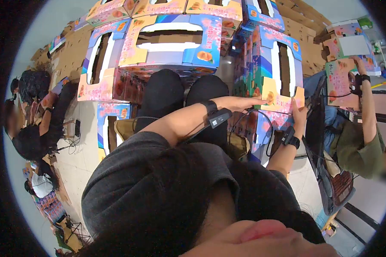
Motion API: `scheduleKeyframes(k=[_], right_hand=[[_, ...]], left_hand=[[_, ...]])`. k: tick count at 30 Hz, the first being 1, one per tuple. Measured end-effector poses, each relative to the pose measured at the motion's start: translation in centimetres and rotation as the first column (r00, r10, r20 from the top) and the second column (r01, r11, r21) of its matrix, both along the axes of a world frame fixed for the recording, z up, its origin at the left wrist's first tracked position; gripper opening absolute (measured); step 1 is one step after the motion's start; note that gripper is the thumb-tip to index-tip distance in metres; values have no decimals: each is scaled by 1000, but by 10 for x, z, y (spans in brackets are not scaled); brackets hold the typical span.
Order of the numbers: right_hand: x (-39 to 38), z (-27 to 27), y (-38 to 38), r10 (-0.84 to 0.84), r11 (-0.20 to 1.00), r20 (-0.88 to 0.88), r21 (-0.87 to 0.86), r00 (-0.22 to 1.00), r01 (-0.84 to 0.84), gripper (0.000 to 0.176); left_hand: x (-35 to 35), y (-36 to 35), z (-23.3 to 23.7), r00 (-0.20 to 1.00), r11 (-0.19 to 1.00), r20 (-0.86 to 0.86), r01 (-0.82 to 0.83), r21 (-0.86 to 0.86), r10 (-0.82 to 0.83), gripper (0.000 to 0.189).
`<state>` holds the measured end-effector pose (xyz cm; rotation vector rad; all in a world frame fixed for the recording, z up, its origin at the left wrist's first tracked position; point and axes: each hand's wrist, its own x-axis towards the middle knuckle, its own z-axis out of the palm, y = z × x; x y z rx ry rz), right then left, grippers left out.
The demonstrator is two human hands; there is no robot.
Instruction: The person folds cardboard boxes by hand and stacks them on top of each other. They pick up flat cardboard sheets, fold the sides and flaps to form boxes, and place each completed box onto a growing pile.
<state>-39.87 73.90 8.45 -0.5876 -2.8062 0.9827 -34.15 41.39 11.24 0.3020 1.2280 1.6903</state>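
Observation:
A colourful fruit-print carton with a long cut-out in its top stands at right of centre. My left hand reaches across to its near left corner, fingers stretched out and close together, fingertips at the orange flap. At the near right corner, my right hand grips the carton's edge, thumb up on the flap; its other fingers are partly hidden. Both wrists wear black bands with small devices and cables.
More cartons stand ahead and at left, beyond my knees. Another carton is low at left. On the right a co-worker beside a black chair holds a pink carton. Other people sit at far left.

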Motion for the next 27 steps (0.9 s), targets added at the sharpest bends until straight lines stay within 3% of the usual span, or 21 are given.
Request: scheduleKeyframes(k=[4, 5, 6, 7, 8, 10, 11, 12, 13, 14, 15, 16, 18, 19, 21, 22, 23, 24, 25, 27], right_hand=[[-8, -18, 15, 75, 996, -5, 51, 997, -75, 60], [-13, -35, 28, 124, 988, -84, 102, 989, -115, 58], [-9, -19, 16, 171, 981, -19, 92, 985, -169, 60], [-10, -10, 9, 6, 962, 171, 268, 985, -52, 65], [-14, -23, 21, 206, 977, 16, 53, 979, -206, 70], [-19, -28, 30, 238, 958, -29, 174, 971, -230, 71], [1, 22, -12, 210, 974, 19, 79, 978, -211, 75], [-7, -5, 7, 52, 914, -53, 404, 997, -26, 80], [-11, -5, -1, -102, 822, 0, 563, 995, 85, 87], [-11, -1, -15, 29, 812, -71, 584, 997, 18, 79], [-5, 6, -33, 157, 793, -133, 607, 979, -45, 74], [0, 10, -53, 228, 819, -177, 567, 958, -90, 72], [5, 17, -95, 350, 852, -265, 489, 898, -188, 69], [-3, 5, -98, 497, 854, -335, 353, 801, -382, 65], [9, 24, -148, 576, 816, -421, 349, 701, -461, 60], [15, 29, -168, 603, 793, -368, 374, 708, -480, 58], [19, 32, -187, 626, 769, -314, 396, 714, -501, 56], [27, 42, -207, 665, 746, -288, 301, 689, -594, 55], [32, 46, -224, 702, 710, -270, 197, 659, -676, 55], [33, 38, -252, 728, 681, -255, 165, 636, -714, 56]], left_hand=[[-2, -1, -8, 999, 999, -36, 12, 39, -10, 89], [-4, 3, -15, 999, 998, -37, 14, 56, -12, 88], [-4, 6, -23, 1000, 999, 21, -13, 42, 12, 92], [-3, 4, -19, 1000, 995, -6, 0, 95, 1, 98], [-4, 6, -28, 999, 994, 27, 26, 108, -29, 95], [-8, 10, -35, 997, 997, 83, 2, 76, -8, 93], [-4, 12, -33, 992, 999, 120, -46, 29, 42, 94], [-3, 13, -35, 994, 998, 93, -63, 13, 62, 100], [-12, 24, -57, 989, 981, 139, -81, 174, 57, 103], [-27, 40, -92, 981, 940, 189, -102, 327, 41, 106], [-29, 34, -91, 971, 875, 240, -126, 467, 12, 109], [-26, 25, -94, 974, 881, 218, -153, 448, 58, 101], [10, -23, -28, 973, 888, 181, -207, 411, 143, 86], [20, -39, -14, 970, 889, 166, -233, 395, 180, 79], [28, -72, -21, 932, 661, 362, -283, 695, 19, 76], [38, -94, -7, 899, 592, 437, -341, 730, -20, 76], [46, -115, -1, 903, 547, 426, -380, 746, 47, 74], [52, -136, 4, 888, 528, 436, -443, 724, 147, 71], [58, -158, 12, 848, 482, 467, -527, 700, 251, 68], [70, -200, 22, 701, 396, 445, -696, 599, 557, 59]])
